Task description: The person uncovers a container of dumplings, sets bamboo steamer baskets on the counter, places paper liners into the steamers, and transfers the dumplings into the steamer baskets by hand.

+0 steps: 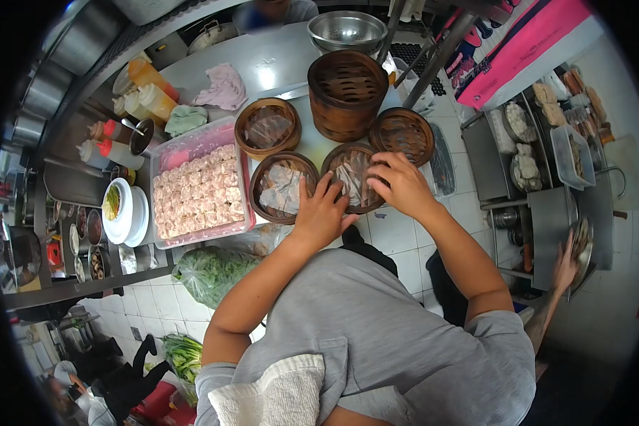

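Observation:
My left hand (pixel 319 211) lies with fingers spread over the near left of a round bamboo steamer (pixel 324 169), its fingertips on the clear sheet (pixel 346 170) lining it. Over the right rim of that same steamer, my right hand (pixel 403 183) has its fingers bent and apart, tips at the sheet's edge. Left of it stands another lined steamer (pixel 258 202), close by my left index finger. Further lined steamers sit behind: one at the back left (pixel 245 145) and one at the right (pixel 427 142). A tall steamer stack (pixel 337 117) rises between them.
Left of the steamers, a plastic tub (pixel 247 224) holds rows of raw dumplings (pixel 195 192). Sauce bottles (pixel 153 99), cloths (pixel 220 86) and white plates (pixel 140 213) surround it. A metal colander (pixel 346 28) stands behind. Another person's hand (pixel 566 263) reaches in at right.

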A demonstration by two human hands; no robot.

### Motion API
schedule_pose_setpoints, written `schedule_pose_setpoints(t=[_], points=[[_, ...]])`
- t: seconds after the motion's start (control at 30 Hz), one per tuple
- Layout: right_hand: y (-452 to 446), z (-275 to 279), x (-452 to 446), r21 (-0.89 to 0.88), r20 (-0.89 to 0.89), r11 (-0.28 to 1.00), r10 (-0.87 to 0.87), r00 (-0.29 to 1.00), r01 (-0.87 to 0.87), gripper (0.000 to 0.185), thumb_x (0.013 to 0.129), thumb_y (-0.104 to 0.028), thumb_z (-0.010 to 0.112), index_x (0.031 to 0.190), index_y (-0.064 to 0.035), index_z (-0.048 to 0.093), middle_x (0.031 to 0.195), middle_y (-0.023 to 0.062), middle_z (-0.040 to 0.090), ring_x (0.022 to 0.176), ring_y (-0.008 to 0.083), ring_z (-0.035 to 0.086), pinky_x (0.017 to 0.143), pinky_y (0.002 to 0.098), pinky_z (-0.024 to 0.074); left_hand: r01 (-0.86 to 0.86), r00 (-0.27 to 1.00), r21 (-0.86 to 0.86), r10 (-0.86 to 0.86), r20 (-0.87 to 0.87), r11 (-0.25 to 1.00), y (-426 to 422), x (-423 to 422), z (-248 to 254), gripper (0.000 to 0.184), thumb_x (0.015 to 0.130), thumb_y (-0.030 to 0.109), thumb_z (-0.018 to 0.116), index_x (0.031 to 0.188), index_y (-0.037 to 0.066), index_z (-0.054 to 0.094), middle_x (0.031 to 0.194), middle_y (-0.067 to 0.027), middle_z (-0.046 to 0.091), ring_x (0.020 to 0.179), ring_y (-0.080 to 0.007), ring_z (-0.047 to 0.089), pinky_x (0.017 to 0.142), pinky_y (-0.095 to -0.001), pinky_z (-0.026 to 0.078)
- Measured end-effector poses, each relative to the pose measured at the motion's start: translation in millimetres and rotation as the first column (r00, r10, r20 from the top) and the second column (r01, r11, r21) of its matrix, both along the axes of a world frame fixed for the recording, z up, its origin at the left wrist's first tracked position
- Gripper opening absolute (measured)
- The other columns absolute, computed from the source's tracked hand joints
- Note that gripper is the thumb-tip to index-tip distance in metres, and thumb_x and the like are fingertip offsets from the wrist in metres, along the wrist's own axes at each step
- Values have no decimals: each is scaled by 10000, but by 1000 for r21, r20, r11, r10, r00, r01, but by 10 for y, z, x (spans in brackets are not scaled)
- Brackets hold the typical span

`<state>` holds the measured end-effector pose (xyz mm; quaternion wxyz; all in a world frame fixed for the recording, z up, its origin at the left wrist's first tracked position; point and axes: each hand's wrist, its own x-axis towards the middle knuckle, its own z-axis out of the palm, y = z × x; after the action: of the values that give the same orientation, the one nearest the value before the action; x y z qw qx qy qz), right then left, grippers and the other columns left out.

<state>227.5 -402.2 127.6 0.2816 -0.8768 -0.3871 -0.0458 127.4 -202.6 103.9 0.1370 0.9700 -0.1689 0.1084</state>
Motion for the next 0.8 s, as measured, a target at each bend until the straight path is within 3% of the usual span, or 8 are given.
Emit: schedule_pose_setpoints(t=[0.1,0.2,0.33,0.43,0.47,0.5,0.57,0.8], points=[[33,20,39,-26,153,999,-24,988,28,241,757,-195,731,954,-61,694,1313,155,504,1180,353,478,941,432,435,0,1000,-1,0,4,1000,-13,0,-5,424,748,439,709,1021,115,683,1232,-68,546,1301,-279,387,1006,-675,238],[58,-70,23,-109,190,994,-3,982,24,253,763,-213,727,968,-68,695,1413,178,407,1275,395,390,994,470,387,-3,1000,4,3,0,1000,-9,-4,2,417,742,430,716,1012,115,679,1236,-68,543,1303,-282,385,1000,-682,241],[18,-183,48,-94,155,995,-27,988,42,250,751,-211,715,951,-64,680,1430,206,375,1272,408,392,1022,465,368,-2,1000,3,2,17,1000,-10,-14,-16,398,728,409,726,984,110,669,1238,-73,541,1305,-291,381,996,-683,250],[24,-235,117,-35,151,999,12,988,-7,249,769,-210,691,964,-57,666,1434,203,374,1262,412,402,1027,478,366,1,998,-15,0,55,1000,-11,16,-292,370,685,367,706,950,111,667,1189,-115,558,1246,-323,432,951,-585,336],[34,-221,114,-34,135,999,13,991,-8,244,771,-214,690,962,-62,676,1441,211,364,1255,419,407,1029,488,364,14,999,61,-12,-34,998,-29,29,-288,361,674,353,686,933,101,669,1158,-111,574,1226,-324,449,964,-556,349],[12,-242,132,-60,105,998,23,994,-17,261,783,-221,696,996,-70,690,1463,209,343,1271,416,395,1035,483,359,10,995,-25,-8,96,1000,-15,54,-467,351,654,345,675,904,99,672,1133,-95,587,1204,-318,467,971,-554,355],[37,-245,140,-34,52,999,37,998,-35,258,753,-212,717,960,-58,697,1433,234,369,1255,431,400,1032,490,361,22,999,0,-22,42,1000,42,-40,-384,451,800,431,641,1117,110,626,1231,-103,525,1295,-295,375,1002,-618,301],[38,-231,178,-44,-28,999,27,999,-28,279,705,-194,748,921,-26,695,1376,299,396,1239,454,402,984,535,373,-3,1000,-131,2,-12,991,239,-130,-33,363,833,382,640,1079,115,634,1280,-108,481,1330,-300,332,1005,-594,327]])
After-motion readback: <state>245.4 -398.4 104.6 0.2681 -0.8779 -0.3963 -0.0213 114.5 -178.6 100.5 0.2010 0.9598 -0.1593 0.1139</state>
